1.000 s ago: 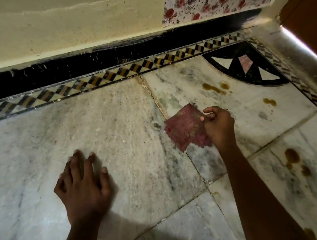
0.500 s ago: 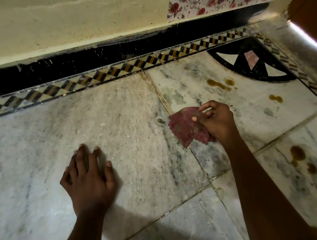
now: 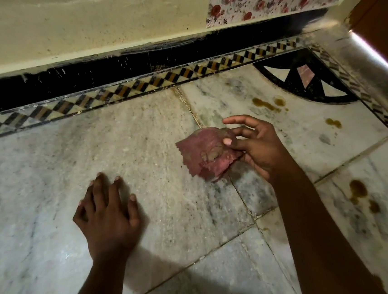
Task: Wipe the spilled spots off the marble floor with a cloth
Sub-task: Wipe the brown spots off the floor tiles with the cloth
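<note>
- Head view: the right hand [image 3: 259, 147] pinches the red cloth [image 3: 206, 154] above the marble floor [image 3: 141, 152], seemingly lifted off it; the left hand [image 3: 107, 214] rests flat, fingers straight.
- Turn a clean side down, then press on the brown spots [image 3: 267, 104] nearby.

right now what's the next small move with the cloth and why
Probably carry the red cloth, pinched in the right hand, forward and right onto the brown spots near the black corner inlay. They look unwiped and nearest; the left hand rests flat on the marble floor.
</note>
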`<state>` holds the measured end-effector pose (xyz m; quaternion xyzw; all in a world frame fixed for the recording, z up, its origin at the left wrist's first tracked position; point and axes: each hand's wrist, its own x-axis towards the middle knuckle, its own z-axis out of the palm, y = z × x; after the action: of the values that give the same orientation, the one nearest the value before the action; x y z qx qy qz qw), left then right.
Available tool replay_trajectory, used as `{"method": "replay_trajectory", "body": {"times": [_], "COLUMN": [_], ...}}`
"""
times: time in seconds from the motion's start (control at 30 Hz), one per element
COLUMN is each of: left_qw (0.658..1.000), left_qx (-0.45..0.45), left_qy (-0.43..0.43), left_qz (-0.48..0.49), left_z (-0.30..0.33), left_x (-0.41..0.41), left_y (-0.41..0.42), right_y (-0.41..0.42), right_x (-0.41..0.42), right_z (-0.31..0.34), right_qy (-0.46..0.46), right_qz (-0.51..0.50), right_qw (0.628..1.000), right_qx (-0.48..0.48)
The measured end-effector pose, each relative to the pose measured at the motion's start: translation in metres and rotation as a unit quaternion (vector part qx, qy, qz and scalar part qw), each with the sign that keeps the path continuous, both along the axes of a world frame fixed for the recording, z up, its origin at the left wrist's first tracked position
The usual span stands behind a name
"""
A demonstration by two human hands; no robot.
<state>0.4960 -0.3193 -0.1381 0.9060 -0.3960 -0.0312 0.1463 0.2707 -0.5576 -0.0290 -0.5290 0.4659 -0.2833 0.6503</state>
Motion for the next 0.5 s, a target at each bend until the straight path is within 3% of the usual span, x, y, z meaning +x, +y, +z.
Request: {"method": "replay_trajectory", "body": {"times": [0.13, 0.23, 0.3, 0.33, 0.5], "left_qw": [1.000, 1.000, 1.000, 1.000, 1.000], "left_qx": [0.003, 0.006, 0.008, 0.009, 0.012], "left_qy": [0.001, 0.004, 0.003, 0.003, 0.004], "left_qz": [0.000, -0.003, -0.003, -0.003, -0.006], "left_z": [0.001, 0.000, 0.000, 0.000, -0.001], "left_x": [0.000, 0.001, 0.000, 0.000, 0.001], "left_y": [0.000, 0.000, 0.000, 0.000, 0.000], "right_y": [-0.004, -0.001, 0.010, 0.016, 0.047], "right_x": [-0.014, -0.022, -0.015, -0.006, 0.036], "right_z": [-0.039, -0.071, -0.083, -0.085, -0.116], "right_qy": [0.182, 0.365, 0.406, 0.408, 0.469], "right_qz": [-0.015, -0.014, -0.001, 0.018, 0.073], "right_qw": [0.982, 0.908, 0.856, 0.849, 0.817], "right_qx": [-0.051, -0.205, -0.318, -0.334, -0.326]}}
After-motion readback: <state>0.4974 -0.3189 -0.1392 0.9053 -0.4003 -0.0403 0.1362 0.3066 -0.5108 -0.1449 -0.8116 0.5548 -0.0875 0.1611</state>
